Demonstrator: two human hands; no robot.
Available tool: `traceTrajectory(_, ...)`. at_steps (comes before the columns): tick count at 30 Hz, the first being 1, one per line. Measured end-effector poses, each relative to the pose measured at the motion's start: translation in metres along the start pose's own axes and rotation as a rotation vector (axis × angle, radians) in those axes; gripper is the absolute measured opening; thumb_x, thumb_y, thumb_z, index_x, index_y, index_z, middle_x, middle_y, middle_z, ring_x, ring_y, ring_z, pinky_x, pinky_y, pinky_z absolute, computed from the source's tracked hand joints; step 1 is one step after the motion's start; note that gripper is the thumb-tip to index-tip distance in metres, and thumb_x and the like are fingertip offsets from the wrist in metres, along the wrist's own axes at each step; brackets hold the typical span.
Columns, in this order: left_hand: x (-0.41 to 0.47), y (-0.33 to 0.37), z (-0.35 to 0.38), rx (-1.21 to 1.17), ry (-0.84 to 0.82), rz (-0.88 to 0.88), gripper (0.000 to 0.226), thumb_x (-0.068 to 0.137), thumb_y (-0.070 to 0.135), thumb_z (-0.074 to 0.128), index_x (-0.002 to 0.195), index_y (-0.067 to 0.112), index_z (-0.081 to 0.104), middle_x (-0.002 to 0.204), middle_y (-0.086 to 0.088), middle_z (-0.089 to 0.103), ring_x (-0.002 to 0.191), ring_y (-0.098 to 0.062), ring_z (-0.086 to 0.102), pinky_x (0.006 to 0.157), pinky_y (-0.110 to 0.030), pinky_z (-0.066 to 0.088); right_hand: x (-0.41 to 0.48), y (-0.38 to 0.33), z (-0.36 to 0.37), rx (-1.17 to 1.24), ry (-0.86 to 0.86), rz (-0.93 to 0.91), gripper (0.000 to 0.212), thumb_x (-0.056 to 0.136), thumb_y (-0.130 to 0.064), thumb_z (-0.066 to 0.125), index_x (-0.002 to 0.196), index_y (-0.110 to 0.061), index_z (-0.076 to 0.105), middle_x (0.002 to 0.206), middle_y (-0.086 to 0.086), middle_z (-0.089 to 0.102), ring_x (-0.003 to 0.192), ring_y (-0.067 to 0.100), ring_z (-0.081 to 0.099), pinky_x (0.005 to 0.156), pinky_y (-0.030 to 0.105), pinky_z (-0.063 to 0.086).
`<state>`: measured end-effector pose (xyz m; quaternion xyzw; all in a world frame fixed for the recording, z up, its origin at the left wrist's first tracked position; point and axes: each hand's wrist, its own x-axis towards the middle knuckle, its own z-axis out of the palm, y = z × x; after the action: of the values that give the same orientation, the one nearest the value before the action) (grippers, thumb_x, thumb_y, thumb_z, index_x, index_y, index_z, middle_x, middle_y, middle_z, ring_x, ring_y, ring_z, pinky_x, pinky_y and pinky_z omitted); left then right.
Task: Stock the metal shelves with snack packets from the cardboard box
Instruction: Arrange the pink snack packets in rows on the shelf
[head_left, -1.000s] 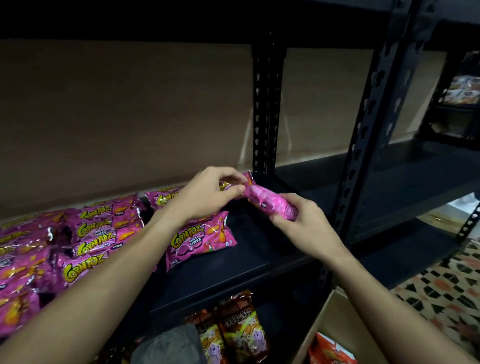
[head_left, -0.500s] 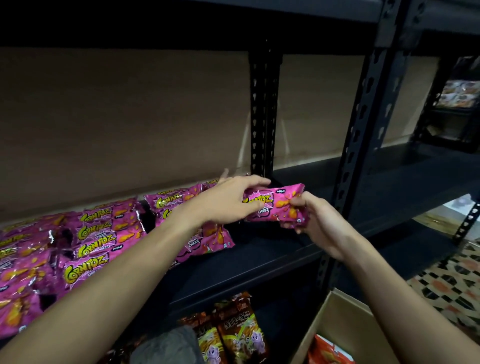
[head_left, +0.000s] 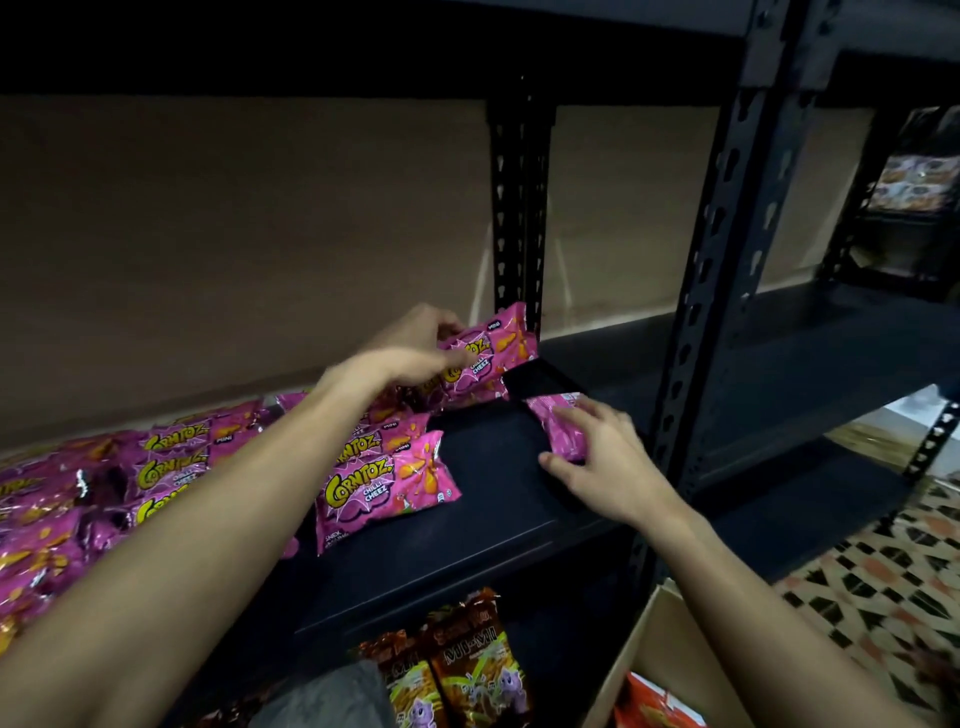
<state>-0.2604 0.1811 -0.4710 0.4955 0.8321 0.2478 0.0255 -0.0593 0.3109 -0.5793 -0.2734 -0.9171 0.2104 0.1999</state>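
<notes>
My left hand grips a pink Corntoz packet at the back of the black metal shelf, close to the rear upright. My right hand holds a second pink packet low over the shelf's right part, fingers curled round it. Several more pink packets lie in rows along the left of the shelf, one nearest the bare middle. The cardboard box stands open at the lower right with an orange-red packet showing inside.
Brown Mi-Mi packets stand on the shelf below. A black perforated upright rises just right of my right hand, another at the back. The neighbouring shelf bay lies to the right; patterned floor tiles beyond.
The hands, together on one packet before, have parted. My left hand carried a packet back and up toward the rear upright; my right hand dropped lower with another packet.
</notes>
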Motion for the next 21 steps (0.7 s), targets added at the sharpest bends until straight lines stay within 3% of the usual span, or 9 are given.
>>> traceTrajectory(4,0.013,-0.005,0.017,0.040,-0.066,-0.044,0.049,0.085,0.033,0.076,0.127,0.013,0.061,0.126,-0.003,0.064,0.111,-0.018,0.060,0.099,-0.029,0.045,-0.004,0.002,0.016,-0.003,-0.050,0.045,0.076,0.093,-0.041,0.063,0.156,-0.023,0.025,0.164,0.007,0.016,0.149,0.028,0.012,0.120,0.042,0.021)
traceTrajectory(12,0.020,-0.006,0.040,0.220,-0.104,-0.074,0.050,0.083,0.036,0.077,0.125,0.014,0.060,0.124,-0.008,0.061,0.112,-0.024,0.058,0.094,-0.027,0.044,-0.010,0.001,0.025,0.007,0.070,0.056,0.067,0.097,-0.036,0.057,0.155,-0.022,0.027,0.162,0.008,0.019,0.148,0.026,0.014,0.120,0.042,0.025)
traceTrajectory(21,0.018,-0.013,0.041,0.345,-0.090,-0.139,0.059,0.081,0.046,0.076,0.128,0.015,0.058,0.131,-0.011,0.058,0.119,-0.032,0.057,0.101,-0.039,0.046,-0.012,0.001,0.027,0.001,0.104,0.060,0.065,0.097,-0.035,0.056,0.154,-0.019,0.028,0.162,0.010,0.019,0.147,0.028,0.017,0.118,0.042,0.028)
